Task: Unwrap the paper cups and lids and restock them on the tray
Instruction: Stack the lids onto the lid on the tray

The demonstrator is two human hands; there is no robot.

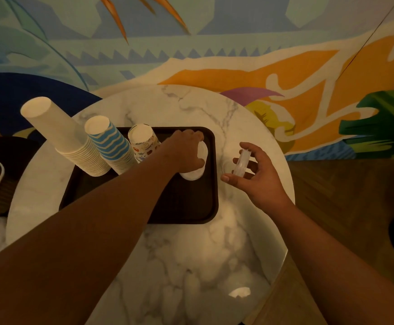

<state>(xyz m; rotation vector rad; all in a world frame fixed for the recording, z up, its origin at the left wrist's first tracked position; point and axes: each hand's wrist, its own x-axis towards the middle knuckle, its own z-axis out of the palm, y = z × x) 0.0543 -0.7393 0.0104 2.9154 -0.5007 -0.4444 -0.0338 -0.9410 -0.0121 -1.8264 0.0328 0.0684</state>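
Round white marble table point(191, 254) against painted mural wall. Dark brown rectangular tray point(184, 202) holds three upside-down paper cup stacks point(102, 148) far left. Your left hand point(186, 151) grips white lid stack point(195, 173) on tray's right side. Your right hand point(259, 177), just right of tray, pinches translucent lids point(240, 161).

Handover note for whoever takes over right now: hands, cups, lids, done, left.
Left hand: reaches across the dark brown tray, gripping the white stack of lids standing at its right end.
Right hand: off the tray over the round marble table, pinching a small clear stack of lids on edge.
Done: plain white cup stack, blue-striped cup stack and printed cup stack stand upside down along the tray's left side.
Left: add the right hand's lids to the tray.
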